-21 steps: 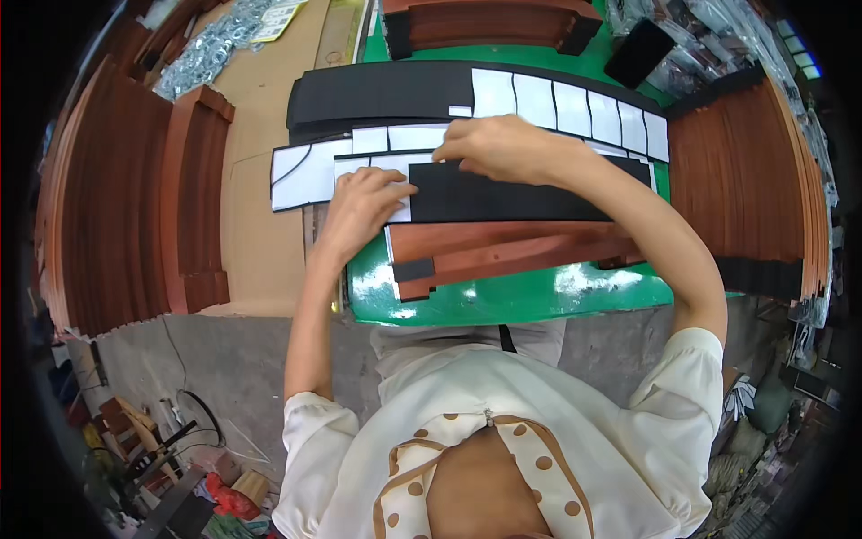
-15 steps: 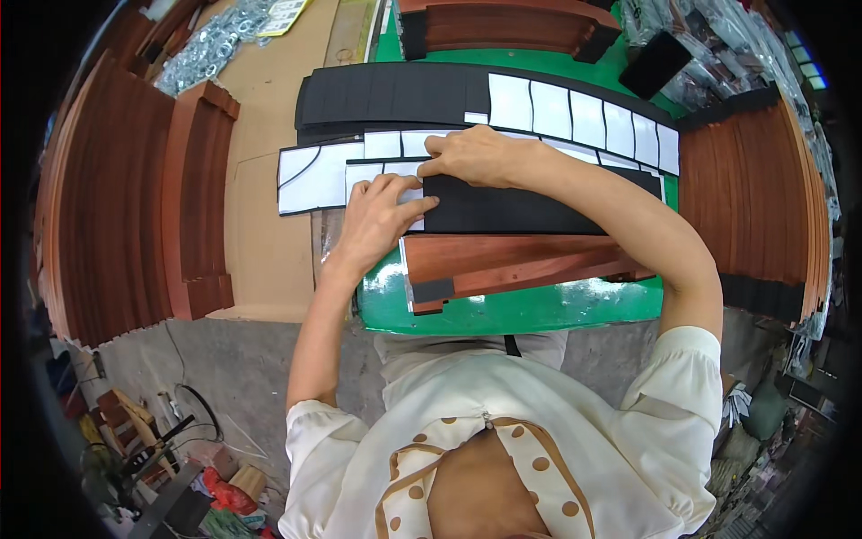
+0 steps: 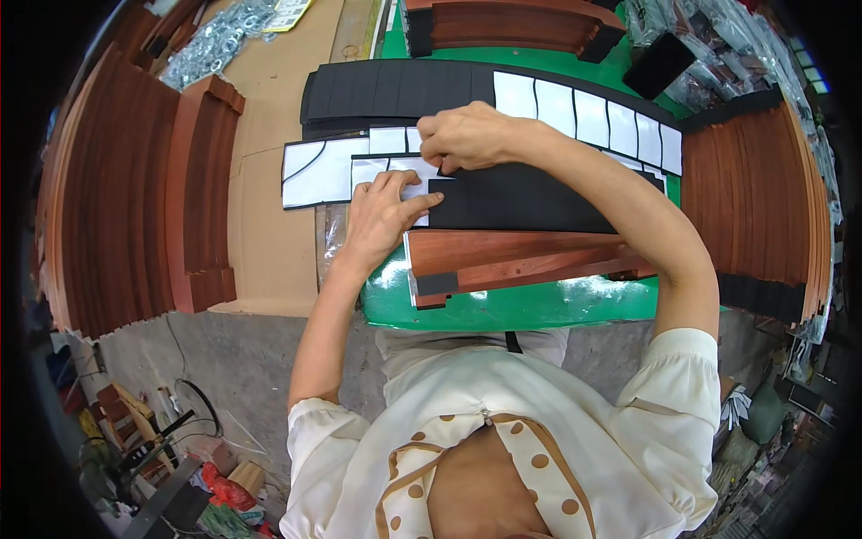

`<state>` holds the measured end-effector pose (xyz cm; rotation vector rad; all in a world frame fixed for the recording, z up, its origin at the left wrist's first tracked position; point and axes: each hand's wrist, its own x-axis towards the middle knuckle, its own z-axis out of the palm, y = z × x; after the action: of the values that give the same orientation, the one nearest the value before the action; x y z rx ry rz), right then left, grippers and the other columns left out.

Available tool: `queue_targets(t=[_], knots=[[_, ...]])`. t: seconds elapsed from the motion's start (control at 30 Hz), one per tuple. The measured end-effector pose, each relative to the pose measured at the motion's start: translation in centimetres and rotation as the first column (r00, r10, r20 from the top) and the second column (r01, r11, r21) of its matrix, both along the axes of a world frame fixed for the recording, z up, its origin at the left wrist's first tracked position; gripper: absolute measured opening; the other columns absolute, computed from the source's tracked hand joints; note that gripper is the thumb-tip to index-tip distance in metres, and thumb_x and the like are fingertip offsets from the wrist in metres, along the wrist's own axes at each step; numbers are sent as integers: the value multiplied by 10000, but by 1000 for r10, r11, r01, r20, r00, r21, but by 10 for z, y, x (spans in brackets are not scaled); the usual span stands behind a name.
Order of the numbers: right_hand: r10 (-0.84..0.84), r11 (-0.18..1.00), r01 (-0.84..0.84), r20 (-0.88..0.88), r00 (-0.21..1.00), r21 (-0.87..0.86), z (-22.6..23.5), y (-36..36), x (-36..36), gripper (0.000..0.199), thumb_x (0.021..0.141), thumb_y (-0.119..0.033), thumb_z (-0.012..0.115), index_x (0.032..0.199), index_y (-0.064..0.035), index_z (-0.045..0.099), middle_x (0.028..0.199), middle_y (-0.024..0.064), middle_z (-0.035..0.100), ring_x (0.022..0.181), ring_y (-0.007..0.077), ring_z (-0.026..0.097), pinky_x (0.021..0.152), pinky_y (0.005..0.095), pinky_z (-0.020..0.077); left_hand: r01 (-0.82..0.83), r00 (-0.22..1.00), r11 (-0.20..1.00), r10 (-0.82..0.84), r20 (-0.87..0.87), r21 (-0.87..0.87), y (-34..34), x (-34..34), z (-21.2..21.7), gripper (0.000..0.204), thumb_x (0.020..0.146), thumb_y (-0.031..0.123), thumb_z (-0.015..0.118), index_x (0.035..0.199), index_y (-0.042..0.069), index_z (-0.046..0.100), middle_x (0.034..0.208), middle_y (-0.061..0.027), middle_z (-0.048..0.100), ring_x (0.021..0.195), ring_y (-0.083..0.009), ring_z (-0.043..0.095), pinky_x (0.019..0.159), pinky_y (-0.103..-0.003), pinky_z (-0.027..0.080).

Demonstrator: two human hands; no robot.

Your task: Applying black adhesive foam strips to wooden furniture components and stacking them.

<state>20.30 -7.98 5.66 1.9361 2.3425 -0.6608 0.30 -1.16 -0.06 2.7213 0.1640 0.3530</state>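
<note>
My left hand lies with fingers spread on white-faced pieces, its thumb on the left end of a wide black sheet. Curled above that end, my right hand pinches the edge of a black strip, which rises a little off the black sheet. The pinched edge is partly hidden by my fingers. Behind my hands runs a row of overlapping black pieces, continued on the right by white-faced pieces. Another white-faced piece sticks out on the left.
Reddish-brown wooden boards lie at the green table's near edge. Tall stacks of brown boards stand left and right. A black phone and plastic-wrapped parts are at far right; bagged metal rings at far left.
My right hand has shifted slightly up, curling its fingers more, and a black strip's edge has come up from the sheet beneath. My left hand has stayed nearly in place.
</note>
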Motion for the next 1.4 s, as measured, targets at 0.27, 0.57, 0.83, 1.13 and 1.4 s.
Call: queue_targets(t=[0.27, 0.57, 0.83, 1.13, 1.4], knots=[[-439, 771, 634, -669, 600, 62, 63, -87, 11, 160, 815, -174, 659, 841, -39, 577, 850, -8, 529, 783, 120, 505, 708, 281, 428, -140, 953, 629, 295, 69, -765, 18, -19, 16, 282, 828, -14, 562, 1100, 38, 616, 1058, -81, 603, 970, -202, 586, 854, -323, 458], [-170, 500, 787, -932, -319, -361, 83, -204, -68, 157, 817, -189, 693, 882, -79, 601, 751, -50, 546, 660, 37, 469, 613, 181, 393, -53, 700, 983, 164, 695, -178, -137, -1, 122, 304, 635, -27, 755, 903, 11, 617, 914, -106, 591, 770, -216, 565, 652, -298, 461], [-81, 470, 778, -899, -431, -416, 54, -277, -83, 201, 834, -178, 677, 964, -57, 584, 786, -7, 573, 696, 73, 517, 639, 199, 424, 188, 719, 980, -91, 689, -66, -183, 27, 108, 399, 567, -48, 791, 917, -1, 605, 827, -104, 621, 676, -223, 561, 575, -300, 450], [-507, 310, 653, -460, 728, 692, 44, -336, -65, 409, 637, -69, 758, 1026, -62, 632, 995, 58, 585, 826, 180, 566, 672, 277, 497, 337, 806, 938, -246, 539, -76, -219, 50, 94, 303, 599, 25, 777, 861, 14, 625, 815, -76, 621, 667, -202, 567, 603, -310, 399], [-573, 352, 565, -306, 760, 746, 45, -357, -35, 339, 597, -63, 757, 924, -95, 671, 852, 13, 612, 776, 219, 564, 634, 315, 494, 432, 828, 899, -364, 426, -70, -230, 80, 93, 420, 607, 187, 783, 962, 39, 614, 890, -50, 621, 801, -196, 570, 687, -334, 360]])
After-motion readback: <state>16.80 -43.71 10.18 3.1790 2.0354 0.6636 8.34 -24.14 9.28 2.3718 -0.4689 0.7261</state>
